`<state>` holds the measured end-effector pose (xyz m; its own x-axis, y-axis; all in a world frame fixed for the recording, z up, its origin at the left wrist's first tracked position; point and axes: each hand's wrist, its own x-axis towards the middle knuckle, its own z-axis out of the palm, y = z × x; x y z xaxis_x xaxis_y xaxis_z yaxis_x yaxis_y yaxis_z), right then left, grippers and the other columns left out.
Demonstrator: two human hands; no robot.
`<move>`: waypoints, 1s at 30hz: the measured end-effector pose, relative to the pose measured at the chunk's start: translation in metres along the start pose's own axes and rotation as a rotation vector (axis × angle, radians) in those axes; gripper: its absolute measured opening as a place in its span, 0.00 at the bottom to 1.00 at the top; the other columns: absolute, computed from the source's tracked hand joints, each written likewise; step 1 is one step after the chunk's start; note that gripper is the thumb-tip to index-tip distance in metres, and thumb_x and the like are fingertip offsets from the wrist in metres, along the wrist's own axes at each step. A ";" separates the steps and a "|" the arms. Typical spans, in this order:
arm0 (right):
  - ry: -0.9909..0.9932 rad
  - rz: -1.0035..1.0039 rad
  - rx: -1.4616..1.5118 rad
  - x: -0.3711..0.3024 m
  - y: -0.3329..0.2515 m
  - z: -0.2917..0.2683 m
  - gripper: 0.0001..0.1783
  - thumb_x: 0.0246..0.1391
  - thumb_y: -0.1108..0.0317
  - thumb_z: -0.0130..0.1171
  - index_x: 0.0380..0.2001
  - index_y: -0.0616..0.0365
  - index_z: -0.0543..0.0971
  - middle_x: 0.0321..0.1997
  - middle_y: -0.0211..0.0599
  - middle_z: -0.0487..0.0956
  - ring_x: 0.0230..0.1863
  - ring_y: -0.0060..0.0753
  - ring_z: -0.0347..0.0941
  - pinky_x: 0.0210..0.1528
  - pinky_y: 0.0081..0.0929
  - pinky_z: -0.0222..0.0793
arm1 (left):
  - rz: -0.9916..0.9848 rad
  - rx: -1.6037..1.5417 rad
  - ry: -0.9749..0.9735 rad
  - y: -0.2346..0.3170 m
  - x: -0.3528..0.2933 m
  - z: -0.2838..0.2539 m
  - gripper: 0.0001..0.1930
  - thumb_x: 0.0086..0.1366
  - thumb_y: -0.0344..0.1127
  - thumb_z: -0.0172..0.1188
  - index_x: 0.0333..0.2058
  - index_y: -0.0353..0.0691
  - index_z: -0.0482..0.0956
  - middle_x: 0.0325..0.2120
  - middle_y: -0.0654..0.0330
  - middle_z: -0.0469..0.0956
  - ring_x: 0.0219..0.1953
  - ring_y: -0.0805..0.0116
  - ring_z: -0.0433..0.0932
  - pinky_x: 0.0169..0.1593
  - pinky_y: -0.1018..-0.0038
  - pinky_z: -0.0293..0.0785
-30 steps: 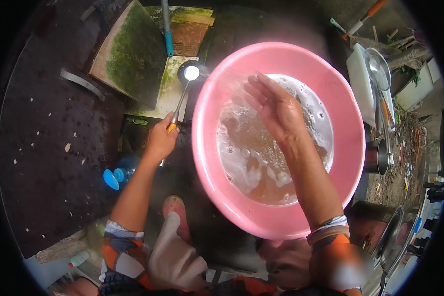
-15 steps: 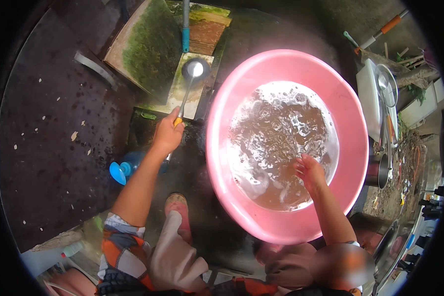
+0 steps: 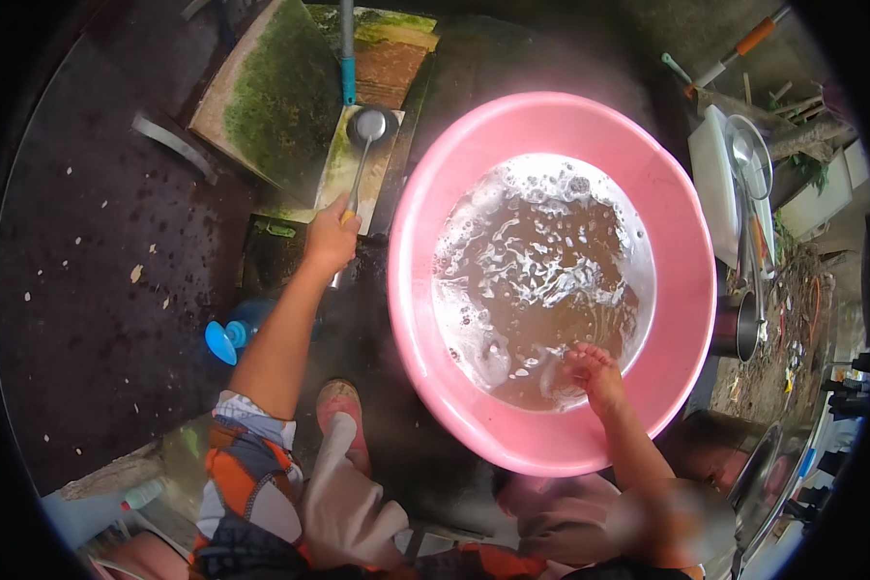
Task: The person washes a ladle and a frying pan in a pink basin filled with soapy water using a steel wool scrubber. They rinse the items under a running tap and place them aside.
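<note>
My left hand [image 3: 333, 239] is wrapped round the yellow-banded handle of a metal ladle [image 3: 368, 126]. The ladle's round bowl points away from me, over a pale board left of the basin. To the right stands a large pink basin [image 3: 413, 377] holding brown, foamy water [image 3: 541, 290]. My right hand [image 3: 594, 375] hangs over its near right part, at or just above the surface. Its fingers are loosely bent and nothing shows in them; whether the tips touch the water I cannot tell.
Mossy boards [image 3: 290, 106] and a teal-ended pole [image 3: 348, 77] lie at the far left. A blue bottle [image 3: 246, 324] is beside my left forearm. Right of the basin are a metal pot [image 3: 737, 327], a white tray [image 3: 708, 184] and a strainer [image 3: 752, 155]. My shoe [image 3: 339, 396] stands below.
My right hand has drawn nearer to me across the basin, and the water's ripples look smoother. The ladle's bowl has turned slightly in my left hand. The whole view has shifted a little.
</note>
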<state>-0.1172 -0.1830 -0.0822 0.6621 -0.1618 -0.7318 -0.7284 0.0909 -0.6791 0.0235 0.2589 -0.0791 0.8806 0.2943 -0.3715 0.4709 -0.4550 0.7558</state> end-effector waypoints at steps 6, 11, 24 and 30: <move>0.020 0.038 0.044 0.005 0.003 -0.005 0.13 0.53 0.68 0.54 0.42 0.59 0.73 0.36 0.36 0.78 0.29 0.29 0.75 0.32 0.24 0.70 | 0.011 0.057 -0.026 -0.019 0.008 0.005 0.26 0.58 0.35 0.54 0.57 0.40 0.66 0.26 0.48 0.78 0.21 0.61 0.76 0.30 0.66 0.73; -0.065 0.026 0.045 0.003 0.002 -0.004 0.11 0.55 0.69 0.52 0.41 0.59 0.73 0.35 0.35 0.79 0.29 0.29 0.75 0.30 0.22 0.70 | 0.175 0.062 0.097 -0.043 0.010 0.017 0.26 0.58 0.36 0.55 0.56 0.39 0.67 0.32 0.43 0.77 0.35 0.48 0.77 0.41 0.62 0.71; -0.087 0.016 0.034 0.004 0.003 -0.001 0.09 0.55 0.70 0.52 0.39 0.58 0.74 0.37 0.38 0.79 0.28 0.29 0.75 0.29 0.23 0.71 | 0.126 0.051 0.105 -0.047 0.004 0.016 0.25 0.58 0.36 0.56 0.56 0.39 0.67 0.35 0.43 0.78 0.39 0.46 0.77 0.43 0.62 0.71; -0.048 0.041 0.016 0.007 0.005 -0.004 0.11 0.54 0.69 0.54 0.41 0.58 0.74 0.36 0.36 0.79 0.28 0.29 0.76 0.30 0.22 0.71 | 0.139 0.120 0.112 -0.054 0.014 0.014 0.26 0.58 0.36 0.56 0.56 0.41 0.67 0.35 0.42 0.77 0.38 0.47 0.77 0.43 0.63 0.71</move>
<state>-0.1172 -0.1872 -0.0905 0.6394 -0.1106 -0.7609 -0.7526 0.1126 -0.6488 0.0115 0.2758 -0.1329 0.9291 0.3107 -0.2006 0.3543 -0.5923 0.7236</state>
